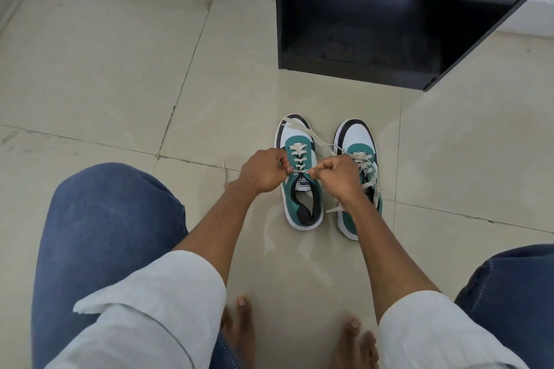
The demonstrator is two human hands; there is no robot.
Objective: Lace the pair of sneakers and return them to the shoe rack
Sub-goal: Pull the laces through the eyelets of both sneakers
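Note:
Two green, white and black sneakers stand side by side on the floor, toes pointing away from me. The left sneaker point(301, 189) has its cream lace point(298, 156) threaded through several rows. My left hand point(263, 172) pinches the lace at the top eyelets on the left side. My right hand point(335, 175) pinches the lace on the right side, fist curled, partly covering the right sneaker point(358, 141). Loose lace ends trail over both toes. The right sneaker's lace lies loosely crossed.
A black shoe rack point(389, 9) with open shelves stands just beyond the sneakers against the wall. Beige floor tiles point(120, 69) spread to the left. My knees in blue jeans and my bare feet frame the bottom of the view.

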